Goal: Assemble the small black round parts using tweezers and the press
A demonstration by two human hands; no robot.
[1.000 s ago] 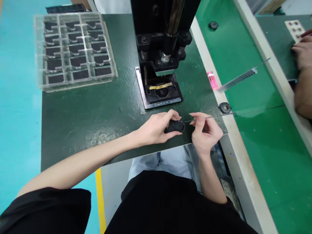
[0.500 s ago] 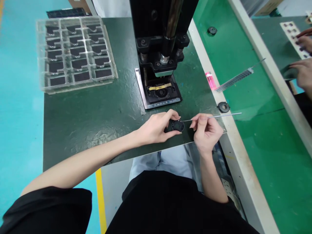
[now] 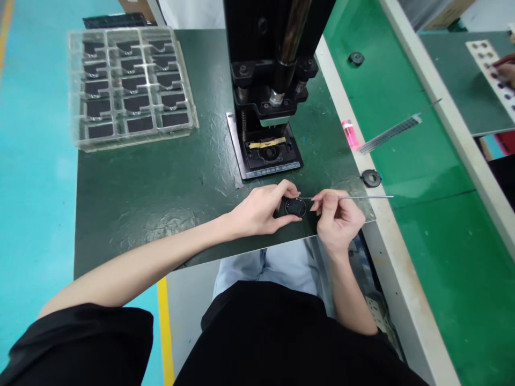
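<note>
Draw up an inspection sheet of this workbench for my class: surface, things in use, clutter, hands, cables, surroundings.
Surface: dark green tabletop, wrinkled in places.
Things in use: black round part; thin rod, its tip close to the part, contact unclear.
Clutter: clear compartment tray holding dark pieces; pink tube, slim grey bundle and black ring by the pale rail.
Hands: left hand holds the round part between thumb and fingers; right hand pinches the rod.
Cables: nothing seen clearly.
Surroundings: black press beyond the hands; green surface at right, bearing a second ring; a co-worker's hand at a holed board.
</note>
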